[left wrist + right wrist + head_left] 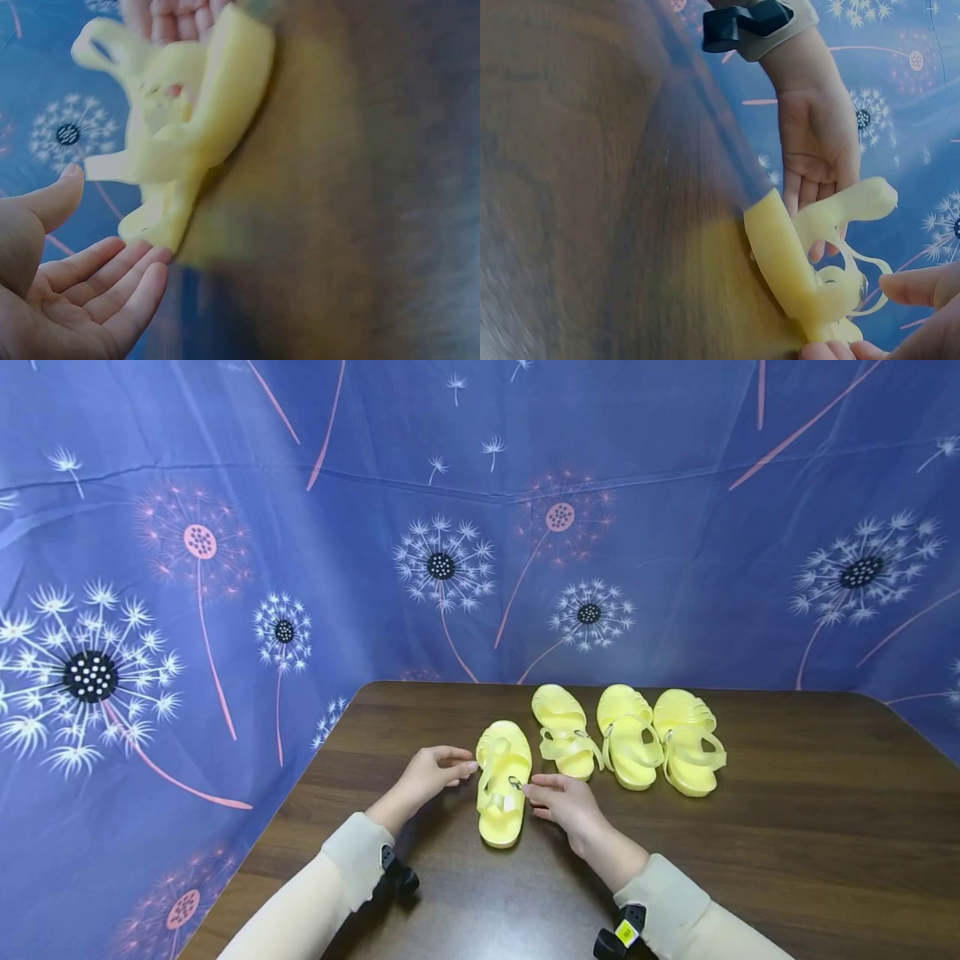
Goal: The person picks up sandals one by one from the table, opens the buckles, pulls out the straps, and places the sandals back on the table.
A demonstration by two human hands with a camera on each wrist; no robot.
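A yellow jelly sandal [504, 785] lies flat on the wooden table, toe away from me, with its straps and a metal buckle on top. My left hand [438, 768] is at its left side near the toe. The left wrist view shows this hand's [97, 292] fingers extended by the sandal [240, 82], thumb spread apart from them. On the other side, my right hand [566, 806] is by the buckle. In the right wrist view its thumb [911, 287] is close to the strap loop, and its fingertips are beside the sole; whether they touch is unclear.
Three more yellow sandals stand in a row at the back right: one [562, 714], a middle one [626, 727] and a far right one [686, 735]. The brown table [810, 827] meets a blue dandelion-print cloth [675, 527] at its back and left edges.
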